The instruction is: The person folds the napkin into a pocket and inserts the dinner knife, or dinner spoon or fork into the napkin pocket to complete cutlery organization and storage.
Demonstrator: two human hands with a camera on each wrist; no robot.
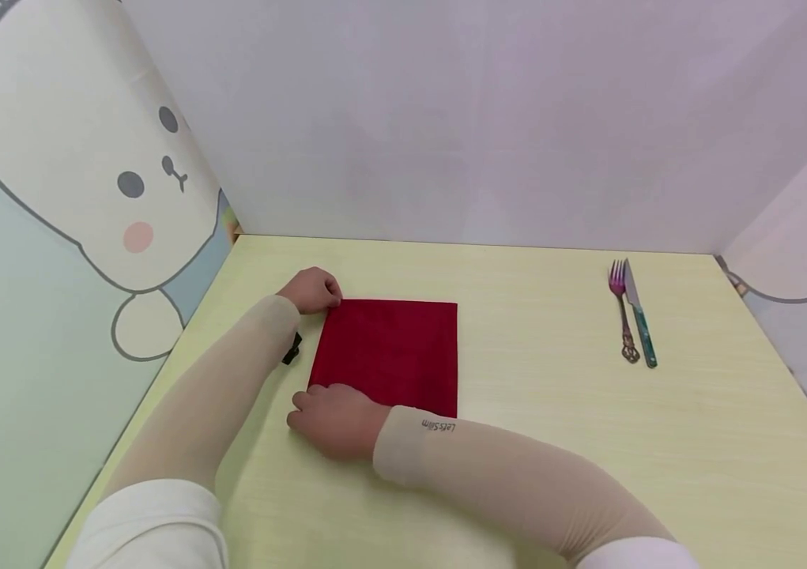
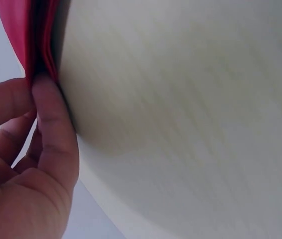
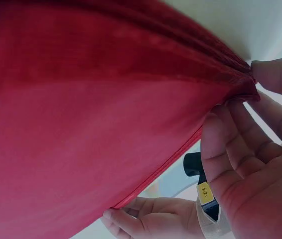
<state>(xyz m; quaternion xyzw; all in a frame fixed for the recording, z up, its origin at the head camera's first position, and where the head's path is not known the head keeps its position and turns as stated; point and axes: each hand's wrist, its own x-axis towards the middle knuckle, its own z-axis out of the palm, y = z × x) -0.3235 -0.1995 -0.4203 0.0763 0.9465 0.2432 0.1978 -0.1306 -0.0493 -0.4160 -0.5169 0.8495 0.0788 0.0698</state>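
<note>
A red cloth napkin [image 1: 396, 348], folded into a layered square, lies on the table in front of the person. At its far left corner the left hand [image 1: 312, 290] pinches the cloth between thumb and fingers; the left wrist view shows several layers of red cloth [image 2: 44, 35] at those fingertips. The right hand [image 1: 341, 420] holds the near left corner. In the right wrist view that corner is pinched between the right hand's thumb and fingers [image 3: 275, 114], and the cloth's edge runs taut toward the left hand [image 3: 161, 219].
A fork [image 1: 620, 308] and a knife [image 1: 641, 316] lie side by side at the right of the pale wooden table [image 1: 531, 340]. A plain wall [image 1: 474, 118] stands behind it. A small black device [image 1: 292, 349] sits at the left wrist.
</note>
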